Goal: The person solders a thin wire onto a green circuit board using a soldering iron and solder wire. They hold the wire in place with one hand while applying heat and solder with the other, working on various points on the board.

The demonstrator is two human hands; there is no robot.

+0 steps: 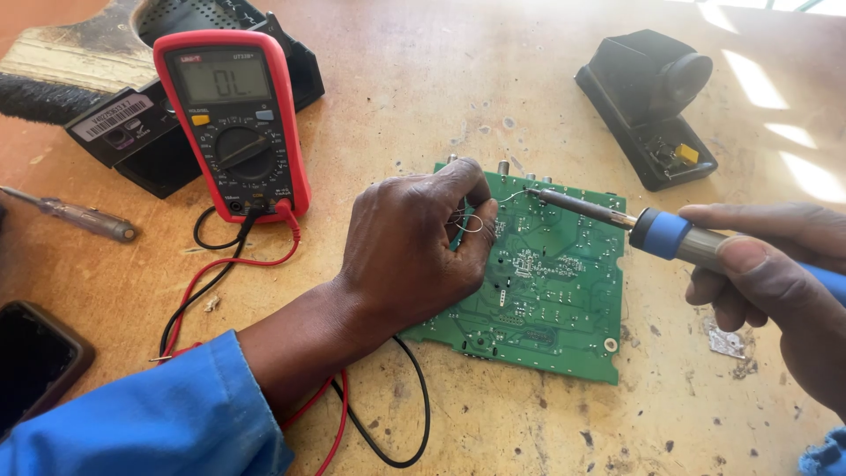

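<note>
A green circuit board (555, 291) lies flat on the wooden table (458, 79). My left hand (410, 251) rests on the board's left edge and pinches a thin solder wire (480, 216) that curls toward the board's top. My right hand (775, 282) grips a soldering iron (648, 231) with a blue collar. Its metal tip points left and meets the end of the wire near the board's upper edge.
A red multimeter (233, 123) stands at upper left, its red and black leads (352, 423) running under my left arm. A black soldering iron stand (648, 106) sits at upper right. A screwdriver (75, 214) and a dark phone (35, 361) lie at the left.
</note>
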